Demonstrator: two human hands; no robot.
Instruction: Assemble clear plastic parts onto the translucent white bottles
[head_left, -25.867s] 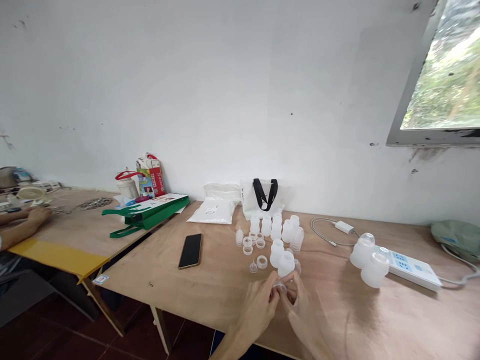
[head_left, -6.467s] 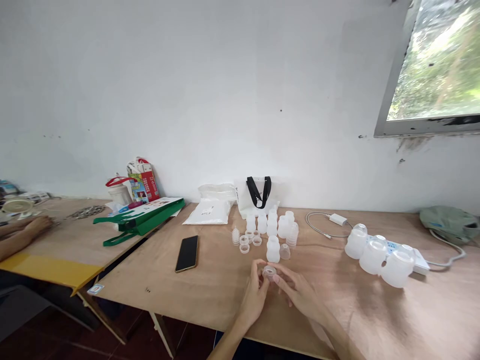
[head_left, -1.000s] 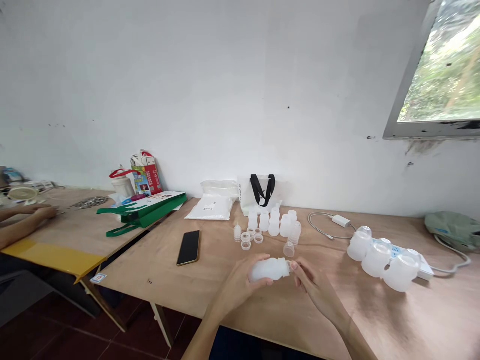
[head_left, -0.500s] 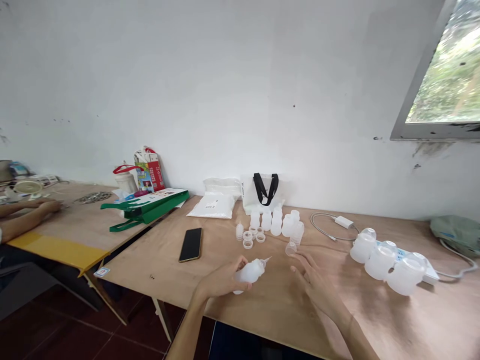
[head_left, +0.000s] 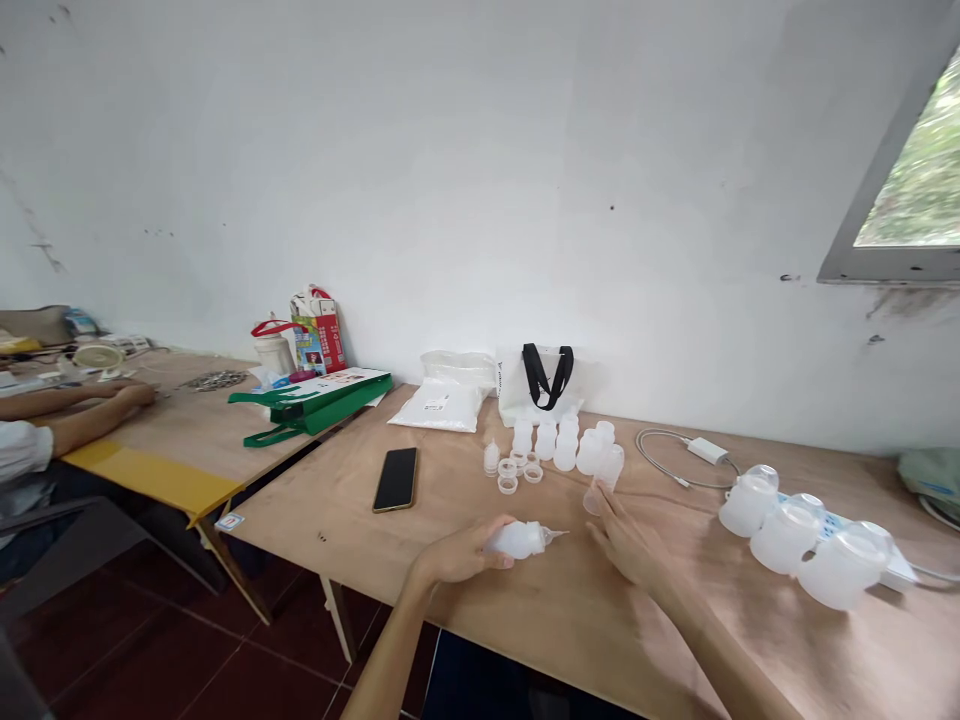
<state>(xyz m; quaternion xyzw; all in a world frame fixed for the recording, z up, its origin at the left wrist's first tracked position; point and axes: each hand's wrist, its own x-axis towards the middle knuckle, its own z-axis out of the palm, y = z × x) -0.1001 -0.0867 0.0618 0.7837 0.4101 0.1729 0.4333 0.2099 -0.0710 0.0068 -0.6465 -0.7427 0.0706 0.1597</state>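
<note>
A white translucent bottle with a pointed nozzle (head_left: 519,539) lies tilted in my left hand (head_left: 471,552), its tip pointing right. My right hand (head_left: 624,535) reaches over the table with its fingertips at a clear cap (head_left: 594,499); whether they grip it I cannot tell. Behind it stand several white bottles (head_left: 566,445). Several white rings (head_left: 508,484) lie left of them, beside small stacked nozzle pieces (head_left: 491,458). At the right are three larger bottles with clear domed caps (head_left: 782,535).
A black phone (head_left: 396,480) lies on the wooden table (head_left: 360,560). White plastic packets (head_left: 439,405) and a white bag with black handles (head_left: 544,385) are by the wall. A cable (head_left: 652,465) and a power strip (head_left: 900,572) are at right. Another person's arms (head_left: 105,415) rest on the left table.
The view has turned slightly left. My left hand has tipped the bottle closer to horizontal. My right hand has moved its fingers onto the clear cap.
</note>
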